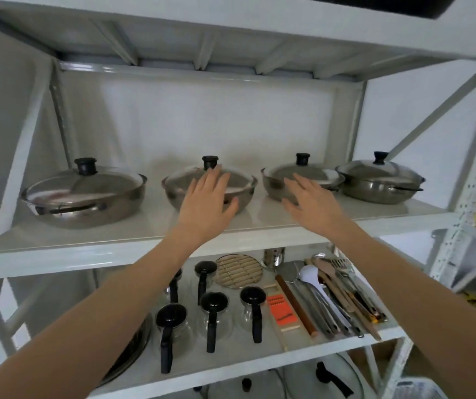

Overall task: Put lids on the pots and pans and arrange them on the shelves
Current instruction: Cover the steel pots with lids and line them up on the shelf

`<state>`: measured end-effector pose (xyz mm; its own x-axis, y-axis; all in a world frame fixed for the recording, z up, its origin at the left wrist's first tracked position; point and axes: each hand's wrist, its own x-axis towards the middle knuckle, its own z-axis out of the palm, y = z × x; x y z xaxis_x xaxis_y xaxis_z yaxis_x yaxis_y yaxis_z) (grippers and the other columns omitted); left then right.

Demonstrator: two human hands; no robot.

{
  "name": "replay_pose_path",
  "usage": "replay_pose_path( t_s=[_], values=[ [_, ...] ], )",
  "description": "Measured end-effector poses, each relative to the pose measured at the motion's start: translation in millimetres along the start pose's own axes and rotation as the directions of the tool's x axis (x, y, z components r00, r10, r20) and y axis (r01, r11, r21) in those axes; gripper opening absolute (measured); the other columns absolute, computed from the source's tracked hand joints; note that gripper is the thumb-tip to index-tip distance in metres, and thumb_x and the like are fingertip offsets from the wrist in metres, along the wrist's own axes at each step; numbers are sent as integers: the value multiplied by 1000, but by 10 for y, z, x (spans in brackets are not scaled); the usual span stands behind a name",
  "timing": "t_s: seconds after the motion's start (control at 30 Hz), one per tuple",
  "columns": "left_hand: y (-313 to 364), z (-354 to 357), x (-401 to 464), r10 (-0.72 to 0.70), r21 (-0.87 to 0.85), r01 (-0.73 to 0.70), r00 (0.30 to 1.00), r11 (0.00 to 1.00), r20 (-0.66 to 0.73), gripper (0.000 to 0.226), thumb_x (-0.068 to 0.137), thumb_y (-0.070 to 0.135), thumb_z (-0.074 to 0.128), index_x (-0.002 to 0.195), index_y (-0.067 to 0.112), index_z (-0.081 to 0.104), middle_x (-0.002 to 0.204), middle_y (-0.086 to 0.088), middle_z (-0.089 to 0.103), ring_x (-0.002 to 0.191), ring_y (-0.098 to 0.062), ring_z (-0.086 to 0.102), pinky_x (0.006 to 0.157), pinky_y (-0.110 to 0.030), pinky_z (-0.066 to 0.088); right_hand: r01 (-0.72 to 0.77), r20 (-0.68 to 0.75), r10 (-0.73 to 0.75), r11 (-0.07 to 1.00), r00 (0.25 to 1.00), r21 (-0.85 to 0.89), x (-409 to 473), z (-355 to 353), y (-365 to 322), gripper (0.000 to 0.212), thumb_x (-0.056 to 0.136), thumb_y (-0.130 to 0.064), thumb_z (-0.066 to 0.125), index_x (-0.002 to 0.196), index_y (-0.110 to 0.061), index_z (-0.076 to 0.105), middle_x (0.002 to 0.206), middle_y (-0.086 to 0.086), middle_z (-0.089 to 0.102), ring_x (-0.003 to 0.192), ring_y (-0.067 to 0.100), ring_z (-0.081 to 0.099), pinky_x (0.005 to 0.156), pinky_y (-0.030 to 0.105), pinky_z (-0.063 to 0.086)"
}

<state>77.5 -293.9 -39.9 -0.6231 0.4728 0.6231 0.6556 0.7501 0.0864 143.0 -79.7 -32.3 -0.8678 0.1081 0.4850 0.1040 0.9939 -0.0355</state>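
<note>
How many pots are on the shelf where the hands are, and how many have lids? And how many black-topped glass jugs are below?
Pots on the upper shelf: 4 ()
Lids on those pots: 4
Glass jugs with black tops on the lower shelf: 5, one partly hidden by an arm ()
Total: 13

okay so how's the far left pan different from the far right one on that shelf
The left pan looks larger and sits apart from its neighbour; the right pan looks smaller and crowds the next pan. The left lid lies flatter; the right lid is domed. Both are steel with black knobs.
</note>
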Motion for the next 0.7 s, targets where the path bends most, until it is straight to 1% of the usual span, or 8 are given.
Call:
replay_pose_path(
  t_s=[0.13,0.23,0.37,0.43,0.5,0.57,0.63,0.7],
  values=[
    [450,228,293,108,8,-109,994,994,17,61,97,40,37,149,13,20,160,-5,11,148,-20,9,121,-40,6,-66,-9,66,998,998,-10,-6,-14,488,54,98,-36,38,148,-19,27,158,6,21,144,25,23,112,48,27],
    [739,440,487,114,-20,-113,993,993,35,62,97,40,36,150,13,17,160,-5,12,148,-18,9,121,-39,6,-98,8,99,994,995,-42,25,-22,859,54,98,-36,37,149,-19,25,159,4,19,145,25,22,111,49,28],
    [1086,789,683,156,-27,-154,984,988,91,62,98,41,34,150,12,18,159,-4,15,147,-19,13,120,-39,6,-128,-5,128,990,992,-58,53,19,1344,52,97,-35,39,146,-19,29,157,3,25,141,26,28,108,50,33],
    [1231,964,801,152,-58,-146,981,988,123,61,98,41,34,150,13,17,159,-4,16,147,-18,13,120,-38,7,-149,-2,150,986,989,-69,63,48,1579,51,97,-34,39,146,-18,31,156,3,25,141,26,28,110,50,31],
    [1376,1120,910,162,-74,-154,979,985,124,60,98,40,35,149,12,19,158,-5,20,146,-19,17,120,-37,11,-175,19,177,980,984,-90,68,70,1805,53,98,-34,40,146,-17,29,157,4,23,142,27,26,112,51,28],
    [1527,1237,1009,170,-80,-162,979,984,109,58,97,38,38,147,11,26,155,-6,27,143,-21,24,117,-37,17,-195,33,200,975,979,-105,67,75,2014,54,97,-34,40,147,-18,28,158,5,20,143,27,24,112,49,29],
    [1670,1322,1093,155,-67,-148,982,987,107,53,96,38,40,142,11,35,148,-6,36,137,-22,33,111,-38,27,-208,32,213,972,977,-106,47,64,2199,55,96,-34,41,147,-18,29,158,5,20,142,26,25,110,47,31],
    [1772,1391,1176,125,-50,-121,986,991,109,48,96,39,40,135,12,41,139,-6,42,130,-23,40,105,-38,33,-216,26,221,969,975,-116,21,58,2365,54,96,-33,41,146,-18,29,157,6,22,141,27,28,107,47,33]
  ],
)
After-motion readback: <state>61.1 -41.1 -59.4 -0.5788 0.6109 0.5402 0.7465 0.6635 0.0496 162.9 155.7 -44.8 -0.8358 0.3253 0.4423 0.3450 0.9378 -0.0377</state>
